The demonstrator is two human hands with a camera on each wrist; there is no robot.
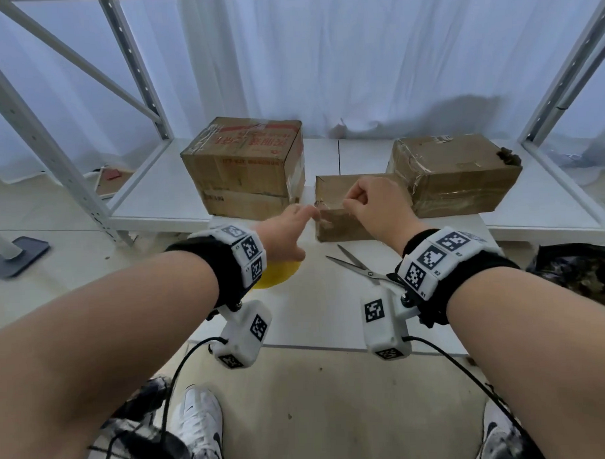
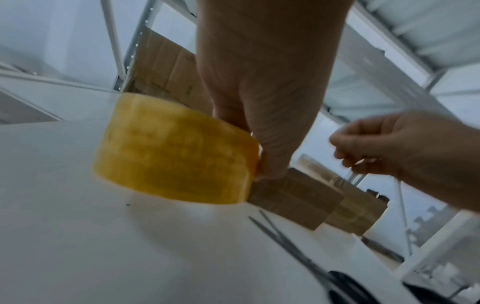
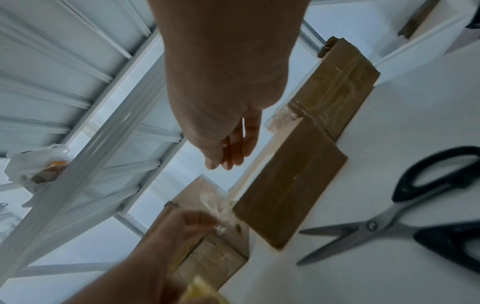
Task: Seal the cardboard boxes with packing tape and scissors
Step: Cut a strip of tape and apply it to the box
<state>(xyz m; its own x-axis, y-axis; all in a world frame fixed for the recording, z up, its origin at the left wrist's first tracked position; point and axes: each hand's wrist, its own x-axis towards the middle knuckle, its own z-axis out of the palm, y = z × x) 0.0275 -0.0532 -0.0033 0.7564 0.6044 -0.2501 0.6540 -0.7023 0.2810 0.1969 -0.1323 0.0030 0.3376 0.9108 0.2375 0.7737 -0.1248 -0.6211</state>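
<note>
My left hand [image 1: 291,229] grips a yellow roll of packing tape [image 1: 277,275], which hangs below the palm; the tape roll [image 2: 176,150] fills the left wrist view. A crumpled clear tape end [image 3: 218,207] sticks out at the left fingertips. My right hand [image 1: 360,200] is curled and pinches the clear tape just right of it, above the small cardboard box [image 1: 332,225]. Scissors [image 1: 359,265] lie open on the white table, beside my right wrist. A large box [image 1: 244,162] stands back left and a taped box [image 1: 457,172] back right.
The boxes sit on a white table [image 1: 314,318] and a low white shelf [image 1: 156,196]. Metal rack uprights [image 1: 44,149] rise on both sides, with a white curtain behind. A dark bag [image 1: 583,271] lies at the right edge. My shoes [image 1: 198,425] stand below.
</note>
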